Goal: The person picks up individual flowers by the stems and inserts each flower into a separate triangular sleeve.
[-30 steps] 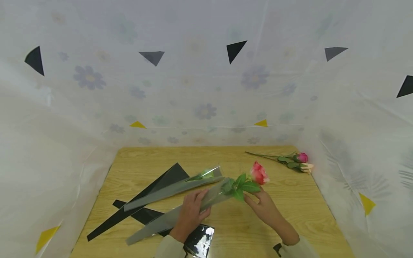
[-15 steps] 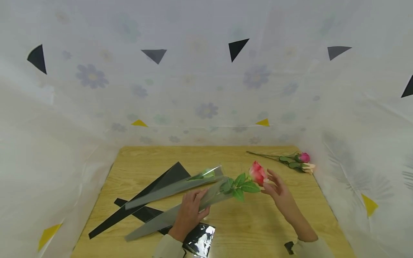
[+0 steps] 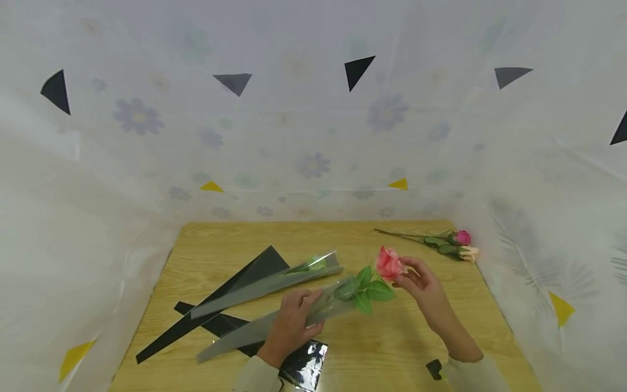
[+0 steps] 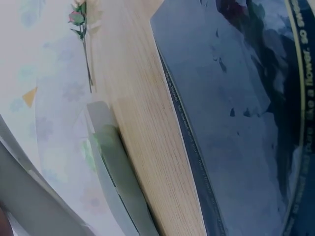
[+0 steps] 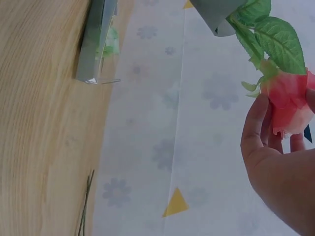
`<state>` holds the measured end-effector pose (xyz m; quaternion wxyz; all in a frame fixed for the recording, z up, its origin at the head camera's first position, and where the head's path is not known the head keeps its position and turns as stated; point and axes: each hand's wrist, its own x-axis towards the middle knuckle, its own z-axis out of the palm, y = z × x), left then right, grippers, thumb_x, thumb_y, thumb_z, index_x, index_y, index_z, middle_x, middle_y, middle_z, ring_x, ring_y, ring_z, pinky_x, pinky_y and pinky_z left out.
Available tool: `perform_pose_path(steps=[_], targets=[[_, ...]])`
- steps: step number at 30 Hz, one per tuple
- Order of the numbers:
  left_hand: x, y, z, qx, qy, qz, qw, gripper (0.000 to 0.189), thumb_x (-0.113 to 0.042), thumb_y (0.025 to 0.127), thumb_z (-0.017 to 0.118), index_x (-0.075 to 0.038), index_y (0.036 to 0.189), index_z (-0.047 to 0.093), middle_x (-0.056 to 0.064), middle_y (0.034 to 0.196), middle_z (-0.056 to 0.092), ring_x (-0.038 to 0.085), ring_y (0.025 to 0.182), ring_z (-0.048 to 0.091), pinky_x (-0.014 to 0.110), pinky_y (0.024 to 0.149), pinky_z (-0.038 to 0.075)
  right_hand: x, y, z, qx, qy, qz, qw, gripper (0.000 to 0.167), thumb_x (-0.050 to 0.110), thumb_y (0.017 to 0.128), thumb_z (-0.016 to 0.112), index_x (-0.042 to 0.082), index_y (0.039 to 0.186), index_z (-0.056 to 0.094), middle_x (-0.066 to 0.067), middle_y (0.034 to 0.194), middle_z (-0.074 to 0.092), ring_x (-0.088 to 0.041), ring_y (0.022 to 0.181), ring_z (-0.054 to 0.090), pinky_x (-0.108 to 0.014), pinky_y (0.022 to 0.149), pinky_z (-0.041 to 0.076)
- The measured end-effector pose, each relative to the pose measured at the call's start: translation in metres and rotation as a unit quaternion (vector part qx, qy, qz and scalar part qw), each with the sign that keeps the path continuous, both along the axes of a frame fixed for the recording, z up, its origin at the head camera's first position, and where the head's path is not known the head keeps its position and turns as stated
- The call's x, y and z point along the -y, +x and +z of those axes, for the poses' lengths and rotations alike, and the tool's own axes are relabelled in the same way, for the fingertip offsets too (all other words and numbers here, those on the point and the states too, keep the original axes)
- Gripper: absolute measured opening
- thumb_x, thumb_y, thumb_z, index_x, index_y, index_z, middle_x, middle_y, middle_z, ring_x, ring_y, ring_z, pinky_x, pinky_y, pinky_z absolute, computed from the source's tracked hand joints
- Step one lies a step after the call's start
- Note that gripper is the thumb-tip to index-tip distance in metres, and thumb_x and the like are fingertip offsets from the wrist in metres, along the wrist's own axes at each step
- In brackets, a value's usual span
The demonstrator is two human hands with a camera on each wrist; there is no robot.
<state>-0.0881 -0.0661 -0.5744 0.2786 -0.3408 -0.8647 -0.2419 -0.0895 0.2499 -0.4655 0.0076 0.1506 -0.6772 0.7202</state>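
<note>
In the head view my left hand (image 3: 289, 326) grips a translucent grey flower sleeve (image 3: 333, 305) around its middle, its narrow end pointing to the lower left. A pink artificial rose (image 3: 388, 264) sticks out of the sleeve's wide mouth, its green leaves (image 3: 378, 292) just outside. My right hand (image 3: 427, 288) holds the rose's bloom, fingers and thumb curled around the petals, as the right wrist view also shows. The stem is hidden inside the sleeve and behind the left hand. The left wrist view barely catches the left hand.
A second grey sleeve (image 3: 235, 299) with something green inside lies across a black sleeve (image 3: 247, 275). Under my left hand lies a shiny black wrapper (image 4: 221, 98) with gold lettering. A magenta rose (image 3: 461, 237) and a cream rose (image 3: 468, 253) lie at the table's back right corner.
My right hand has moved from beneath the leaves up and right to the bloom and now holds it. The bloom has turned slightly; the left hand keeps its grip on the sleeve.
</note>
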Motion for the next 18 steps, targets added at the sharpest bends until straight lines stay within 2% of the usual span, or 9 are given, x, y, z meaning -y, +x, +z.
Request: perform_pose_path(steps=[7, 11, 14, 18], targets=[[-0.001, 0.0, 0.001, 0.0, -0.011, 0.004, 0.9999, 0.071, -0.038, 0.077, 0.066, -0.015, 0.14, 0.041, 0.002, 0.107, 0.048, 0.017, 0.087, 0.046, 0.036, 0.073, 0.037, 0.008, 0.002, 0.008, -0.026, 0.008, 0.006, 0.9996, 0.026, -0.004, 0.093, 0.049, -0.004, 0.119, 0.046, -0.002, 0.117, 0.051, -0.011, 0.104, 0.056, -0.028, 0.079, 0.049], [-0.001, -0.001, -0.001, -0.005, -0.008, 0.006, 0.9999, 0.071, -0.04, 0.078, 0.064, -0.014, 0.139, 0.042, 0.003, 0.105, 0.048, 0.018, 0.087, 0.046, 0.036, 0.073, 0.037, 0.01, 0.003, 0.008, -0.037, 0.029, -0.003, 0.9989, 0.02, -0.004, 0.092, 0.049, -0.002, 0.112, 0.048, -0.002, 0.112, 0.052, -0.009, 0.098, 0.055, -0.024, 0.075, 0.049], [0.0, -0.002, -0.004, -0.009, -0.003, 0.006, 0.9999, 0.072, -0.042, 0.077, 0.064, -0.014, 0.139, 0.042, 0.003, 0.105, 0.047, 0.018, 0.089, 0.046, 0.036, 0.073, 0.037, 0.01, 0.003, 0.008, -0.039, 0.045, -0.018, 0.9981, 0.014, -0.002, 0.092, 0.051, -0.002, 0.106, 0.049, -0.004, 0.106, 0.054, -0.01, 0.092, 0.056, -0.023, 0.073, 0.049], [0.003, -0.003, -0.009, -0.012, 0.0, 0.001, 0.9999, 0.073, -0.043, 0.076, 0.064, -0.012, 0.139, 0.042, 0.004, 0.105, 0.046, 0.019, 0.09, 0.045, 0.037, 0.074, 0.036, 0.01, 0.003, 0.008, -0.021, 0.078, -0.049, 0.9955, 0.012, 0.006, 0.092, 0.055, -0.002, 0.101, 0.054, -0.006, 0.1, 0.057, -0.012, 0.087, 0.058, -0.023, 0.073, 0.049]])
